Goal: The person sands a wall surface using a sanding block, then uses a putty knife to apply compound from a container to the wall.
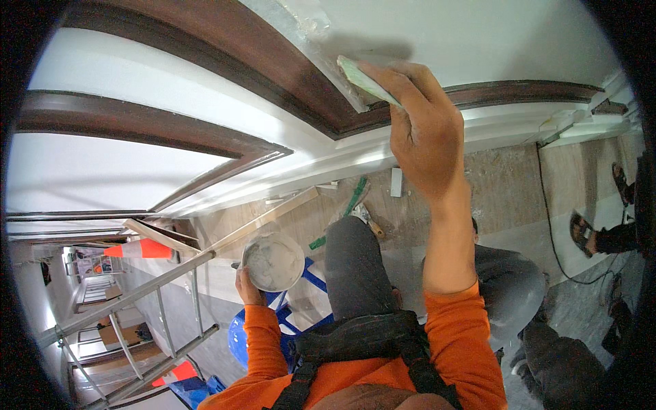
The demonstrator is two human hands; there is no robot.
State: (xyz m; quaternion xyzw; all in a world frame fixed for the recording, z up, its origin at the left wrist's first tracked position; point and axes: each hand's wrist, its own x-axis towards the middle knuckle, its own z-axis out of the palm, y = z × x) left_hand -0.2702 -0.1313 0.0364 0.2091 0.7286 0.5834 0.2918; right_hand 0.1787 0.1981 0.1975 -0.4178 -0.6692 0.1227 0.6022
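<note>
My right hand (430, 130) is raised to the wall (478, 41), its fingers closed on a thin pale-green putty spreader (367, 82). The spreader's edge lies at the corner of a dark brown wooden moulding (263, 61), and whitish smears show on the wall beside it. Low on the left, my left hand (249, 287) grips the side of a round tub (299, 263). Greyish-white putty (273, 263) coats the inside of the tub. Part of the left hand's fingers is hidden by the tub.
A metal ladder (164, 321) leans across the left, near an orange-and-white cone (147, 249). A long wooden strip (266, 215) and a green-handled tool (355, 195) lie by the wall base. A black cable (547, 212) crosses the floor; another person's sandalled foot (584, 236) is at right.
</note>
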